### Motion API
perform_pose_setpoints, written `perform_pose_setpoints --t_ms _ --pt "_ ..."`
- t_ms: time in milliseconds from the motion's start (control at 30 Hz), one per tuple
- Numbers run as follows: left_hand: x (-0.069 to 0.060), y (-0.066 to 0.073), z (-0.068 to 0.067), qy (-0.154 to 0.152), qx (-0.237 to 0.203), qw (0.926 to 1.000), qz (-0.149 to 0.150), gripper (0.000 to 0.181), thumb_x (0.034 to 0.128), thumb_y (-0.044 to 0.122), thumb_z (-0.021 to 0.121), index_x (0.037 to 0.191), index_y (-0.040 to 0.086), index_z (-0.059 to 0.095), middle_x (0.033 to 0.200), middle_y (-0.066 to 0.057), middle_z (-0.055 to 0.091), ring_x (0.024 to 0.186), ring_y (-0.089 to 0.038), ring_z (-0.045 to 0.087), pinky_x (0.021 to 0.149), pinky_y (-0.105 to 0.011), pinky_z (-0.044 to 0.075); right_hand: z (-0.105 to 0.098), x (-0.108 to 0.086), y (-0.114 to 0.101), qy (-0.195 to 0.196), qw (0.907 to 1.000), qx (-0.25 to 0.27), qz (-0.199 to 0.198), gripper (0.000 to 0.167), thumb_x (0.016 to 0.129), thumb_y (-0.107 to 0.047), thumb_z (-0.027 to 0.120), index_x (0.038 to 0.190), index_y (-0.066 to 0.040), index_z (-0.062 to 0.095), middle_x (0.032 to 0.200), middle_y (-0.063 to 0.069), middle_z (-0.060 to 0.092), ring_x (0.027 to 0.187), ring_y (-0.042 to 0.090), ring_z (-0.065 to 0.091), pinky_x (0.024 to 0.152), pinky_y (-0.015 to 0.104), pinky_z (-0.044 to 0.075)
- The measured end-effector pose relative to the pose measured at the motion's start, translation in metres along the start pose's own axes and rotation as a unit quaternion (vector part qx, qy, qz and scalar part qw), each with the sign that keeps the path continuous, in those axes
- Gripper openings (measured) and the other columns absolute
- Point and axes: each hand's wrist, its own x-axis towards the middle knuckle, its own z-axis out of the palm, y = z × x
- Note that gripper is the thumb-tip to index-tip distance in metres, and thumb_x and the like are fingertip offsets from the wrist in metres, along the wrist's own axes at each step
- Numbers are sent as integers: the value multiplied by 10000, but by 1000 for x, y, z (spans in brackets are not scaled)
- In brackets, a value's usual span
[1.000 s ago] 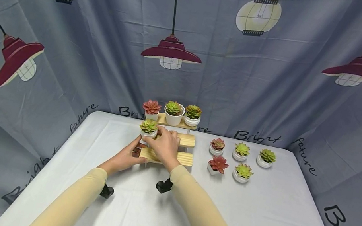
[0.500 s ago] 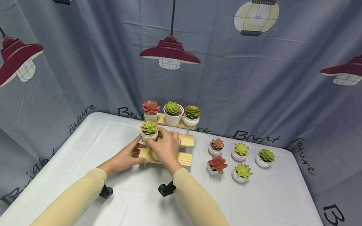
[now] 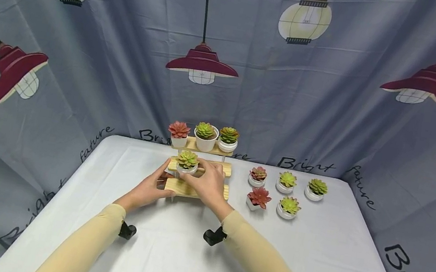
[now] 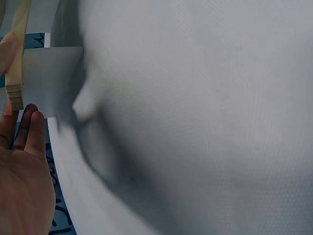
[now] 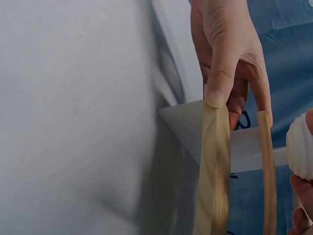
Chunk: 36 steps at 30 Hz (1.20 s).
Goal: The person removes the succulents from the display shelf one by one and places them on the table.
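In the head view my right hand [image 3: 209, 183] holds a white-potted light green succulent [image 3: 187, 162] by its pot, at the middle step of a tiered wooden plant stand [image 3: 182, 188]. Whether the pot touches the step cannot be told. The right wrist view shows the white pot [image 5: 299, 147] at the right edge, with fingertips on it. My left hand [image 3: 145, 192] grips the stand's left end. Its thumb lies on the end of the front slat [image 5: 212, 166], and a finger reaches the slat behind [image 5: 268, 171].
A red succulent [image 3: 179, 134] and two green ones [image 3: 205, 137] [image 3: 228, 139] stand on the top step. Right of the stand, several small potted succulents [image 3: 287, 207] sit on the white table [image 3: 179, 255]. A grey-blue curtain [image 3: 129, 42] hangs behind.
My right hand has shifted the light green succulent to the right along the middle step, away from its left end. The left hand keeps its grip on the stand.
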Motion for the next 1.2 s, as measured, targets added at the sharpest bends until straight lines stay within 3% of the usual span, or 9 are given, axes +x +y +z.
perform_pose_setpoints --t_ms 167,367,567,733,900,1200 --pt "1 2 0 6 16 9999 156 1146 896 186 827 1658 320 -19 1519 -193 433 1420 -397 404 1171 -503 343 -9 -4 3 -3 9998 187 -46 780 773 -559 843 1425 -192 625 1254 -1 680 1242 254 465 972 469 452" --pt "2 3 2 23 35 9994 343 1180 886 143 831 1660 256 -54 1497 -222 437 1390 -413 429 1153 -525 363 -22 -8 5 18 9996 270 -113 758 776 -505 854 1414 -161 633 1247 44 667 1236 264 460 992 488 433" --pt "4 2 1 36 233 9981 578 1148 873 164 847 1669 248 25 1506 -213 405 1380 -409 434 1144 -534 373 -34 -10 8 85 9995 289 -107 744 767 -471 869 1400 -153 642 1256 64 649 1222 260 449 1014 492 392" --pt "6 1 2 85 362 9967 717 1141 859 136 856 1670 215 57 1434 -203 451 1354 -374 457 1138 -506 392 -45 -10 13 151 9994 306 -27 753 765 -476 877 1409 -170 635 1250 50 661 1205 253 454 981 473 425" --pt "6 0 1 87 409 9974 582 1149 853 182 868 1667 281 62 1420 -155 488 1350 -329 468 1152 -477 379 -62 -11 20 192 9990 405 62 767 778 -496 863 1427 -170 617 1262 63 625 1203 259 449 954 473 454" --pt "3 2 -1 67 442 9982 404 1143 843 233 879 1652 376 84 1410 -131 514 1323 -340 508 1140 -489 392 -98 -15 38 335 9982 454 214 779 807 -501 844 1454 -158 577 1304 92 597 1325 307 385 1041 569 386"
